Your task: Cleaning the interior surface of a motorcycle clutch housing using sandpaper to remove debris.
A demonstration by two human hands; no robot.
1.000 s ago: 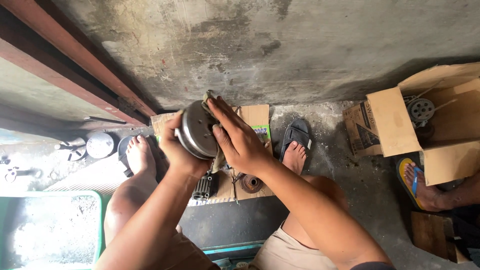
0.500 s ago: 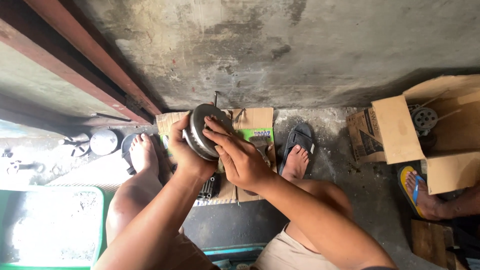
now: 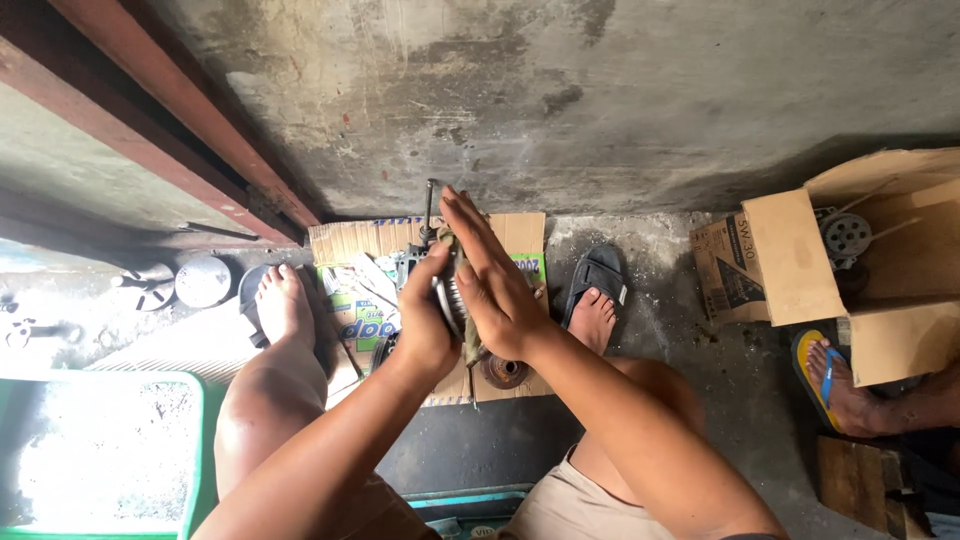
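Round grey metal motor housing (image 3: 447, 297) is held edge-on above the flattened cardboard sheet (image 3: 520, 232), in front of the rough concrete wall (image 3: 600, 90). Left hand (image 3: 425, 325) cups it from behind, fingers curled shut on its rim. Right hand (image 3: 495, 280) lies flat against its face, pressing an olive-drab rag (image 3: 470, 335) onto it; fingers straight and together, not wrapped.

My read: wiping or seating the face. Best to keep the left-hand grip firm on the rim and press the right palm evenly so the housing doesn't twist; the ribbed edge looks slippery with grime.

Below the housing, on the cardboard sheet: rusty brown disc-shaped part (image 3: 503, 370), small and pitted. Beside the sheet's right edge, a black rubber slide sandal (image 3: 596, 275). Far right of the sheet, an open brown cardboard box (image 3: 800, 265) holding a spoked metal wheel (image 3: 846, 235).
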